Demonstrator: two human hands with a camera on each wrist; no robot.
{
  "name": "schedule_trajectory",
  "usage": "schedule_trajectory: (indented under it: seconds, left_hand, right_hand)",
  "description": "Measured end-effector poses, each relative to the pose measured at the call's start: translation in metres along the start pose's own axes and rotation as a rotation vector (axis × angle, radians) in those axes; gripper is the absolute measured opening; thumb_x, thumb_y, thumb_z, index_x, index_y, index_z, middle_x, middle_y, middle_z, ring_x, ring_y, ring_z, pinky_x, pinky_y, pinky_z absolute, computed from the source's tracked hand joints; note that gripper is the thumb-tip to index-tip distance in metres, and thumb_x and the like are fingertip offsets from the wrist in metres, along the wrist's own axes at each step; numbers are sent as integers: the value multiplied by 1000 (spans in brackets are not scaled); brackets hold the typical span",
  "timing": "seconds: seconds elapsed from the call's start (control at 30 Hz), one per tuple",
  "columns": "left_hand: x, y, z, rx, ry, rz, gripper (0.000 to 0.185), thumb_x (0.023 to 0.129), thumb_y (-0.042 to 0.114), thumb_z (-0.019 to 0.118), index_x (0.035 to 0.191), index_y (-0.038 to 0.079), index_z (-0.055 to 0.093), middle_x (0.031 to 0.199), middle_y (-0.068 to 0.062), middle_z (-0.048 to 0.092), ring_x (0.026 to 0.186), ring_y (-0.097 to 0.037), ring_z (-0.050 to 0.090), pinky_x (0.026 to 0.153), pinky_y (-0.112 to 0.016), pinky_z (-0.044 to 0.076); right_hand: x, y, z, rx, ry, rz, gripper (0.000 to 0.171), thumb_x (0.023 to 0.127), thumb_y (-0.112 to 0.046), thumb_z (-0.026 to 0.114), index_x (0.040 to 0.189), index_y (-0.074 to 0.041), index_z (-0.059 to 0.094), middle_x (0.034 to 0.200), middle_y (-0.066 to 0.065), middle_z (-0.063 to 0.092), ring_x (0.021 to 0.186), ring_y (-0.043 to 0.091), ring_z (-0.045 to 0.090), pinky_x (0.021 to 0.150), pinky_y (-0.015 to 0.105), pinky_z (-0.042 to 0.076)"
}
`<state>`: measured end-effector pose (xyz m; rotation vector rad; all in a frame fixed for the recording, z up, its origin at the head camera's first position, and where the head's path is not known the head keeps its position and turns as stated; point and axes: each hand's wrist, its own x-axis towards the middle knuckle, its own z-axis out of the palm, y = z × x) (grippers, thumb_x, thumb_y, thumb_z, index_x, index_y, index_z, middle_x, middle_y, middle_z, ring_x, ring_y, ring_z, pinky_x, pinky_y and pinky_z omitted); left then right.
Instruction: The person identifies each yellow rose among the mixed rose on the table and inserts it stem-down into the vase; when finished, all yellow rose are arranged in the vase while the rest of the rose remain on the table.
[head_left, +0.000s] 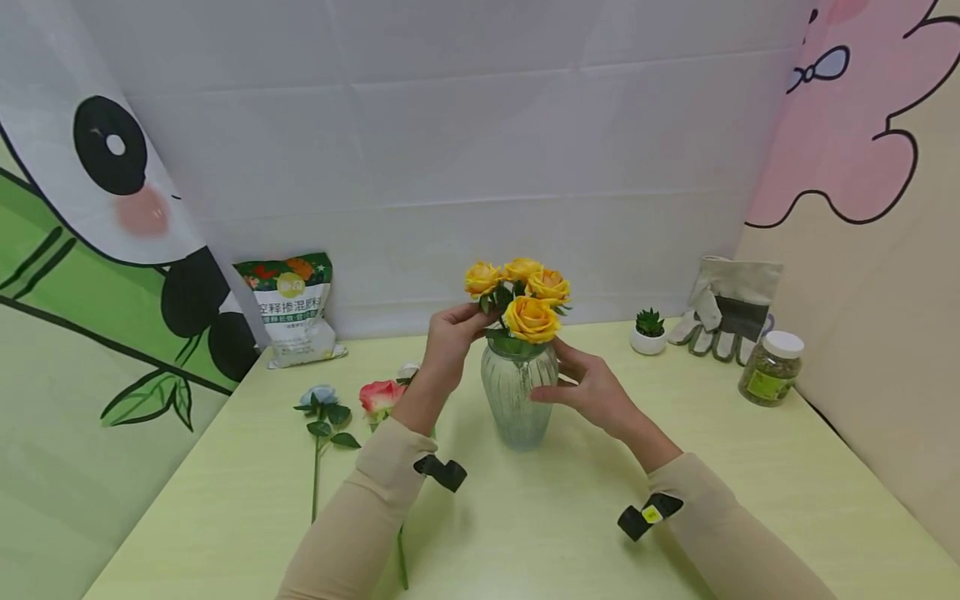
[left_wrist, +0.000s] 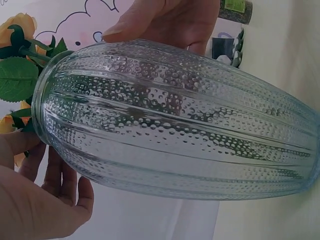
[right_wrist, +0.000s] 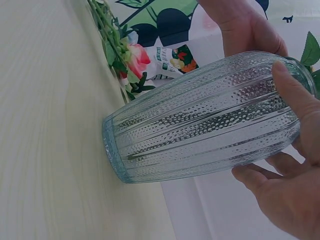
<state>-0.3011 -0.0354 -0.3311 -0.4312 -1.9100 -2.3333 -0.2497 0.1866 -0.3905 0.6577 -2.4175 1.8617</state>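
A ribbed clear glass vase (head_left: 517, 396) stands upright on the table with several yellow roses (head_left: 531, 318) in its mouth. My left hand (head_left: 453, 346) is at the left of the rim, its thumb and fingertips pinching among the leaves and stems just under the blooms. In the left wrist view the same hand (left_wrist: 42, 200) has its fingers curved beside the rim; the pinched spot is partly hidden. My right hand (head_left: 592, 392) grips the vase from the right, thumb across the front. The right wrist view shows that thumb on the glass (right_wrist: 210, 120) and the fingers along its far side.
Left on the table (head_left: 225, 500) lie a blue rose (head_left: 322, 396) and a pink rose (head_left: 380, 396), partly behind my left arm. A fertilizer bag (head_left: 292, 312) leans at the back left. Back right are a potted succulent (head_left: 648, 333), gloves (head_left: 723, 308) and a white-lidded jar (head_left: 771, 371).
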Motion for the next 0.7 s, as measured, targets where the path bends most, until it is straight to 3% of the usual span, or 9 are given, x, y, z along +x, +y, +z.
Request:
schedule_trajectory:
  seconds: [0.17, 0.33, 0.53, 0.7]
  left_hand:
    - [2, -3, 0, 23, 7, -97, 32, 99, 2, 57, 127, -15, 60, 126, -21, 64, 102, -13, 62, 93, -36, 52]
    - [1, -4, -3, 14, -53, -113, 36, 101, 4, 53, 132, -15, 56, 137, -25, 56, 118, -22, 57, 97, -39, 50]
    - [-5, -7, -9, -47, -87, -115, 33, 99, 3, 53, 125, -17, 60, 118, -16, 67, 105, -16, 62, 92, -36, 50]
    - [-9, -13, -12, -133, -56, -117, 23, 99, 6, 57, 113, -7, 69, 101, -2, 69, 97, -14, 64, 89, -33, 51]
  right_hand:
    - [-1, -1, 1, 1, -4, 20, 94, 83, -34, 83, 159, -25, 29, 161, -3, 30, 140, 35, 41, 108, 50, 42]
    - [-1, -2, 0, 14, -12, 5, 93, 85, -31, 83, 159, -23, 28, 161, -2, 30, 141, 35, 39, 108, 51, 41]
    - [-2, -2, -1, 30, -19, -11, 92, 86, -25, 82, 159, -21, 27, 161, 0, 29, 141, 37, 37, 108, 52, 41]
    - [-1, -1, -1, 43, -24, -12, 92, 86, -23, 82, 159, -20, 26, 162, 0, 28, 142, 35, 37, 109, 49, 41]
